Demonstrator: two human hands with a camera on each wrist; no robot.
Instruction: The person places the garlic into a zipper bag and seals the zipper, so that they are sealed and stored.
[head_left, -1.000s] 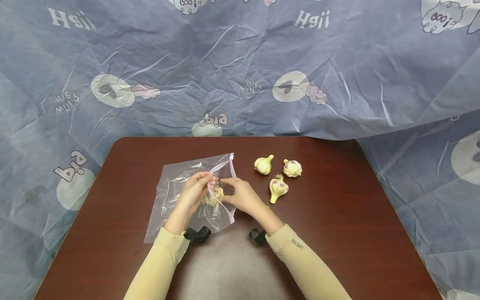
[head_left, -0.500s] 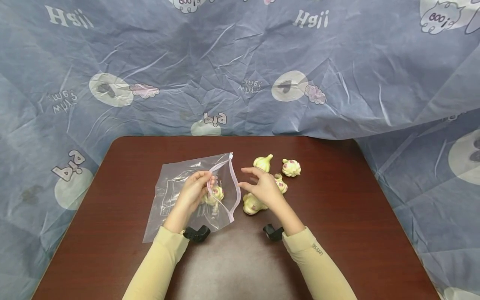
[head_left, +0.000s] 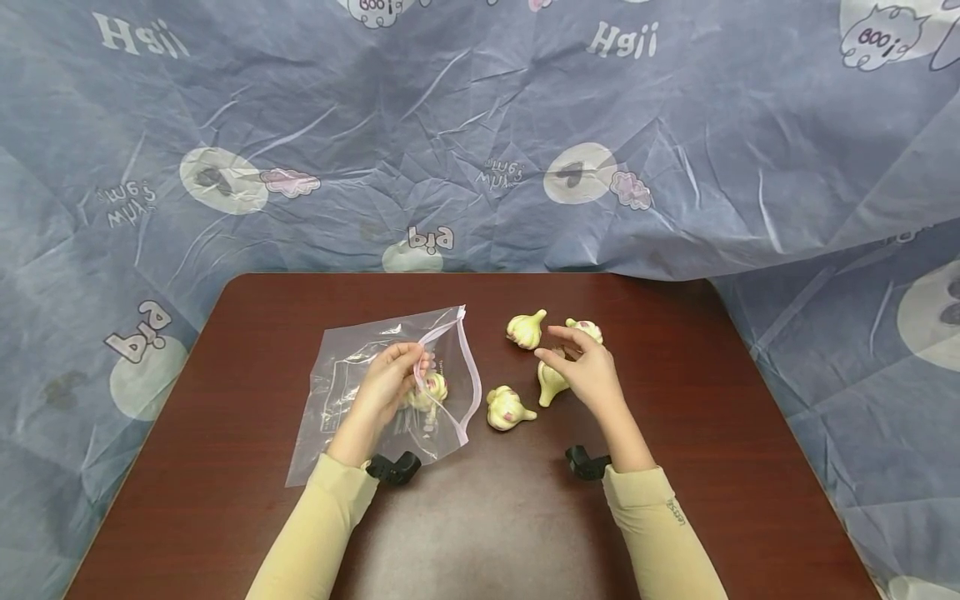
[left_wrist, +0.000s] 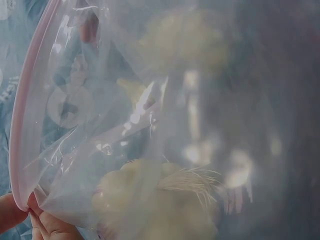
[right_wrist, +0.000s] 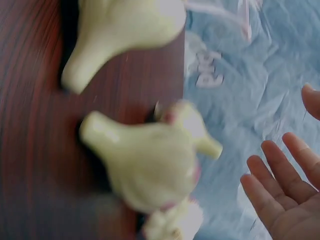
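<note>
My left hand [head_left: 390, 379] pinches the pink-edged mouth of a clear zip bag [head_left: 345, 350], holding it partly open. Through the plastic, garlic bulbs [left_wrist: 155, 205] show in the left wrist view, blurred by the film. My right hand [head_left: 588, 367] is above the loose garlic with thumb and fingers spread and nothing between them. Nearest to it is a garlic bulb [head_left: 551, 383], partly covered by the hand. Another garlic bulb [head_left: 583, 329] sits just behind the fingers. In the right wrist view the fingers [right_wrist: 280, 185] are apart from the bulbs.
One more garlic bulb [head_left: 506, 408] lies between the bag and the right hand, and another garlic bulb [head_left: 526, 330] lies farther back. The brown table [head_left: 675, 400] ends at a blue patterned cloth [head_left: 480, 150] hanging behind it.
My right hand has come out of the bag's mouth and moved right, over the loose garlic. The bulb near the bag is now uncovered. The left hand stays at the bag.
</note>
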